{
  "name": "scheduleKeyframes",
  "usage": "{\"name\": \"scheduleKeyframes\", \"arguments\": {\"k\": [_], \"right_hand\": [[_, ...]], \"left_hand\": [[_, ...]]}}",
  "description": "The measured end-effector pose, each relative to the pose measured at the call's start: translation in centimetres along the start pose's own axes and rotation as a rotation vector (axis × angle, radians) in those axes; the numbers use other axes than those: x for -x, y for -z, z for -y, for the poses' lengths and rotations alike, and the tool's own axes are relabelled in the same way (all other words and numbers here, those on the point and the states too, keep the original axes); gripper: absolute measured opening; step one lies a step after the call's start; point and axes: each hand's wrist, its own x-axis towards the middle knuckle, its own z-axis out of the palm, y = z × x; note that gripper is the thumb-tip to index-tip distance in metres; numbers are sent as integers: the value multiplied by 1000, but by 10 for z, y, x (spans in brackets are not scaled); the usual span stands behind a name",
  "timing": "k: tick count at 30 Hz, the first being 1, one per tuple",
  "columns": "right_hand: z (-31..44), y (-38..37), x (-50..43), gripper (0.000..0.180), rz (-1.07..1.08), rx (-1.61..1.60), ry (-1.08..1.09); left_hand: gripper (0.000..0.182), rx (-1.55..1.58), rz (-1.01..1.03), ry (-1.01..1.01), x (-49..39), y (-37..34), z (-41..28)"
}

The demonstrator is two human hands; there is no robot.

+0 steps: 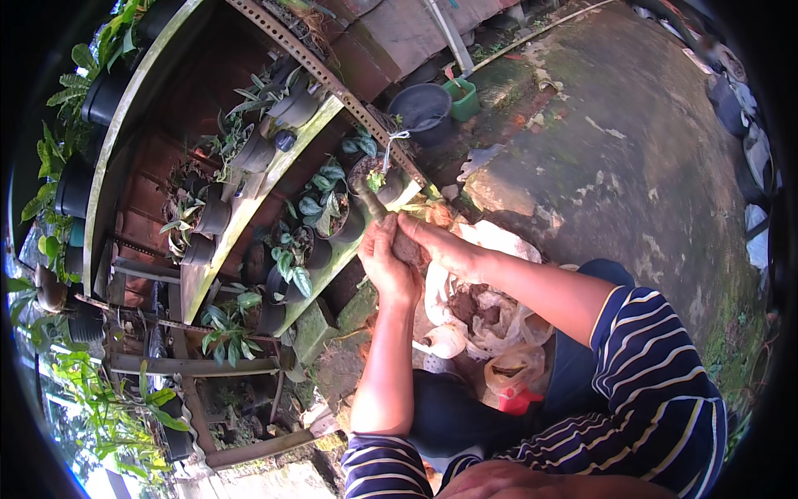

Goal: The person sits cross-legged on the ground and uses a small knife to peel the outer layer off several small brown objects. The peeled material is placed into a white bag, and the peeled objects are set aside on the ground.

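Observation:
My left hand is closed around a brownish clump at the base of a thick greenish-brown plant stem. My right hand lies against the clump's upper right side, fingertips close to my left hand's. The stem points up and left from between the hands, towards a potted plant on the shelf. Below my right arm, an open white sack and clear plastic bags surround dark, soil-like material. A smaller plastic bag and a red object lie nearer my legs.
To the left, tiered shelves hold several dark pots with leafy plants. A perforated metal post crosses above them. Beyond my hands stand a black bucket and a green pot. Stained concrete ground extends to the right.

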Motion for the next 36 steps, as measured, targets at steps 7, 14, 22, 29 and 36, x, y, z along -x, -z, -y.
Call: {"name": "scheduleKeyframes", "arguments": {"k": [7,14,22,29,36], "right_hand": [[5,9,5,53,109,-8,43],[-10,5,6,64,86,315,217],[-17,3,6,57,-10,410,149],[-25,20,-2,73,-117,505,60],[-10,17,-5,88,225,445,-229]], "left_hand": [[14,365,-11,71,5,-5,6],[23,476,-82,147,5,18,30],[20,523,-150,230,-1,14,24],[21,604,-226,354,-8,16,20],[17,183,-76,377,11,32,-47]]}}
